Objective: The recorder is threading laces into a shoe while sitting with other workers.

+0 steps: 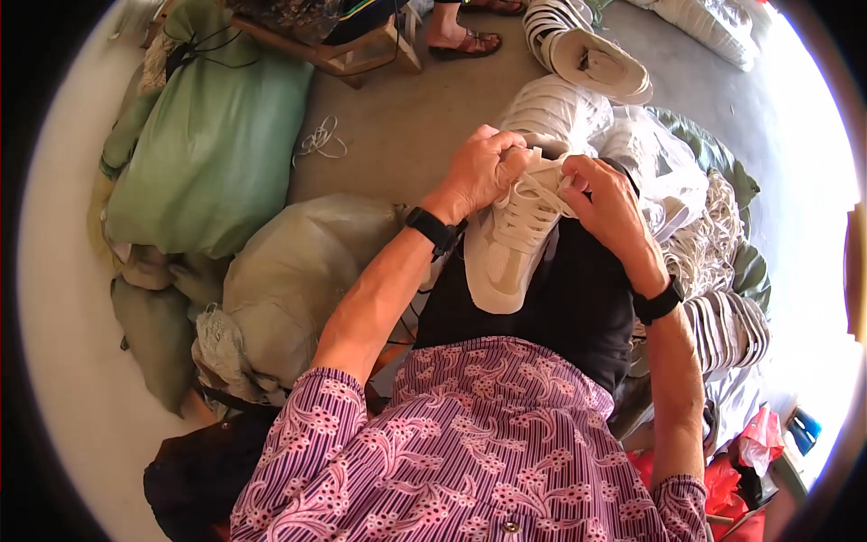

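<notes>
A cream-white sneaker [508, 248] rests on my lap over black cloth [591, 312], its toe pointing toward me. White shoelace [528, 210] runs crosswise through its eyelets. My left hand [483, 170] is closed at the upper left of the shoe's opening, thumb and fingers pinching by the top eyelets. On the other side, my right hand [603, 200] is closed with bent fingers on the lace near the top right eyelets. What lies inside each pinch is partly hidden by the fingers. Both wrists wear black bands.
Stacked white shoes [560, 108] and plastic-wrapped ones stand beyond my hands. A heap of white laces [709, 239] lies right, above stacked grey-white pieces [727, 330]. Green sacks [212, 154] and a beige sack [293, 280] fill the left. A person's sandalled foot [462, 43] is at the far side.
</notes>
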Action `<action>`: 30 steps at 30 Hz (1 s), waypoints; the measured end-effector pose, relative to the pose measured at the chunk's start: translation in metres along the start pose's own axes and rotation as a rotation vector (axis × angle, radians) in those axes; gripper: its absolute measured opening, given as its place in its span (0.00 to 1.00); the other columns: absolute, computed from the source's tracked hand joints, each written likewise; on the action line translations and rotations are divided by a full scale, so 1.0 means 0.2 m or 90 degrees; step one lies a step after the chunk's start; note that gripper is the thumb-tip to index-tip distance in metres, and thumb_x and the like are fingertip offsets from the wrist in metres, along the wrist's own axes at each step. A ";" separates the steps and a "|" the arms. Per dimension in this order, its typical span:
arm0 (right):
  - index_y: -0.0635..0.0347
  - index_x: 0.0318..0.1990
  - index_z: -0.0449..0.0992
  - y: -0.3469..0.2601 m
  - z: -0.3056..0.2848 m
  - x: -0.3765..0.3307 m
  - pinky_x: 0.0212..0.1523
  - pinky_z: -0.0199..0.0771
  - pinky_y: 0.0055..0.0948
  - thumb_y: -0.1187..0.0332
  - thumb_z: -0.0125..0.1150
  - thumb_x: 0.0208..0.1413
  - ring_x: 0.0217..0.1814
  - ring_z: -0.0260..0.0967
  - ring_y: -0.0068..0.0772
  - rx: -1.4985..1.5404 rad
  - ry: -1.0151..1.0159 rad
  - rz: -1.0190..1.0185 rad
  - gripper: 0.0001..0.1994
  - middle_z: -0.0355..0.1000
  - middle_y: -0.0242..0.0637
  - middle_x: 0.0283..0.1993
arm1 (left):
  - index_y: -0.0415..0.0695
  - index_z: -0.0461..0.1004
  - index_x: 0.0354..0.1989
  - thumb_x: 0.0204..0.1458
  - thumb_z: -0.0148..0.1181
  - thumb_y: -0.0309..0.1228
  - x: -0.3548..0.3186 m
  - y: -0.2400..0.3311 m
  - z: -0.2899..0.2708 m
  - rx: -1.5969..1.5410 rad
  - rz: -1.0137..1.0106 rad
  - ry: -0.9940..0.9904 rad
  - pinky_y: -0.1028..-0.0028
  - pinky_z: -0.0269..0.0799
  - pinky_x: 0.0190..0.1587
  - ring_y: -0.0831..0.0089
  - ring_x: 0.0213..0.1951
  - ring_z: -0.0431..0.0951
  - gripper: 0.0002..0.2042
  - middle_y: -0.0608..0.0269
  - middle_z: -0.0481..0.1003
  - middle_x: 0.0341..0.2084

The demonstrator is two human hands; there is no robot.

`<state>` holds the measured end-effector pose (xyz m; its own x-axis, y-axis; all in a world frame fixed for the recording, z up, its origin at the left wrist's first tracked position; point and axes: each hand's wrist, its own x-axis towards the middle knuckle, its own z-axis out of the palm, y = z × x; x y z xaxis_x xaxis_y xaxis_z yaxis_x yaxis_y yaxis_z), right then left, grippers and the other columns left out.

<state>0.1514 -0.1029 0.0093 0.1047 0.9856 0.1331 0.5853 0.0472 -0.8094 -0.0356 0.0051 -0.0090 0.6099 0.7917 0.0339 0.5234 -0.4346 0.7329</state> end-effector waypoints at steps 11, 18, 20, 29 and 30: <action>0.65 0.37 0.74 0.09 -0.09 0.00 0.39 0.68 0.30 0.69 0.57 0.51 0.35 0.68 0.33 0.054 -0.084 0.040 0.08 0.69 0.40 0.33 | 0.39 0.76 0.34 0.54 0.54 0.41 0.02 -0.16 0.00 -0.133 -0.031 0.160 0.67 0.70 0.35 0.64 0.28 0.72 0.16 0.57 0.75 0.25; 0.63 0.37 0.73 0.12 -0.07 -0.02 0.40 0.66 0.36 0.73 0.54 0.52 0.37 0.68 0.44 -0.094 0.007 0.054 0.06 0.70 0.42 0.31 | 0.37 0.73 0.34 0.43 0.53 0.34 -0.29 -0.85 0.06 0.161 -0.318 0.066 0.56 0.68 0.41 0.45 0.38 0.73 0.13 0.43 0.75 0.33; 0.62 0.37 0.73 0.13 -0.06 -0.05 0.41 0.65 0.39 0.73 0.54 0.52 0.38 0.68 0.45 -0.205 -0.001 0.029 0.06 0.70 0.42 0.32 | 0.37 0.73 0.34 0.41 0.52 0.33 -0.38 -0.91 0.09 0.207 -0.323 0.051 0.55 0.68 0.42 0.44 0.40 0.72 0.14 0.41 0.74 0.35; 0.63 0.49 0.67 -0.02 0.10 -0.05 0.41 0.69 0.42 0.72 0.48 0.58 0.38 0.70 0.53 -0.128 -0.022 0.136 0.12 0.71 0.51 0.37 | 0.35 0.73 0.42 0.47 0.53 0.40 -0.52 -1.10 0.34 0.035 -0.660 0.018 0.59 0.67 0.52 0.43 0.48 0.71 0.21 0.37 0.71 0.45; 0.63 0.49 0.67 -0.02 0.12 -0.06 0.41 0.69 0.42 0.72 0.48 0.58 0.38 0.70 0.53 -0.126 -0.042 0.130 0.12 0.71 0.51 0.37 | 0.35 0.73 0.42 0.47 0.53 0.40 -0.57 -1.12 0.37 0.029 -0.679 0.024 0.59 0.67 0.52 0.43 0.48 0.71 0.21 0.37 0.71 0.45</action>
<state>0.1293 -0.1121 -0.0030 0.1884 0.9800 -0.0634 0.7040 -0.1798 -0.6870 -0.1775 -0.0197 -0.2273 -0.1945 0.7850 -0.5881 0.7975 0.4756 0.3711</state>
